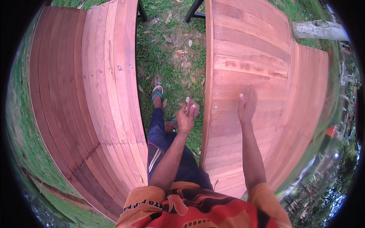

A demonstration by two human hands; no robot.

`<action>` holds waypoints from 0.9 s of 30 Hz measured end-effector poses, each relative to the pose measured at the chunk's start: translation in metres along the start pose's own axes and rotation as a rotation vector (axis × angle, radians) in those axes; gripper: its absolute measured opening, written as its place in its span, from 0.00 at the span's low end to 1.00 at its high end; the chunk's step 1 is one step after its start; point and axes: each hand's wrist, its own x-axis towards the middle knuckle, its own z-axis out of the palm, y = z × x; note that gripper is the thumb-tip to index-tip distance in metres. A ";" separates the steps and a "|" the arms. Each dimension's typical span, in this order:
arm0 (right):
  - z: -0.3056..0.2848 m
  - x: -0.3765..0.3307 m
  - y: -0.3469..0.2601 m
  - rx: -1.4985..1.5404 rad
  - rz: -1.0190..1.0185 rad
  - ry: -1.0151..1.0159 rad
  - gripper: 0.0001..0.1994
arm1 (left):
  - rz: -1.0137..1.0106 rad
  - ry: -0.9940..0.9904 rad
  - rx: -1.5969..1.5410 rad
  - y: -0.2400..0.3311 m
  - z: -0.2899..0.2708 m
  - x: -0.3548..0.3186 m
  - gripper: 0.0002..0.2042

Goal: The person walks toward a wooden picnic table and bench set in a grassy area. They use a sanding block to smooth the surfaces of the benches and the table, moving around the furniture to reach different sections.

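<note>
My left hand (187, 116) is closed around a small pale object (187, 102) whose kind I cannot make out; it hovers over the grass gap just left of the wooden table's edge. My right hand (247, 105) is over the reddish plank tabletop (262, 64), fingers loosely curled, palm turned inward, holding nothing; whether it touches the planks I cannot tell. My legs in dark blue trousers (161, 142) stretch forward, one foot in a teal flip-flop (157, 92) on the grass.
A wide wooden bench or second plank surface (83, 95) lies to my left. Grass with dry leaves (171, 49) fills the gap between them. Dark metal legs (192, 11) show at the top. A pale tree trunk (319, 29) is at the upper right.
</note>
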 end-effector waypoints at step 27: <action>0.041 -0.002 0.008 -0.337 -0.002 -0.061 0.47 | 0.347 -0.055 0.346 0.009 0.079 -0.014 0.39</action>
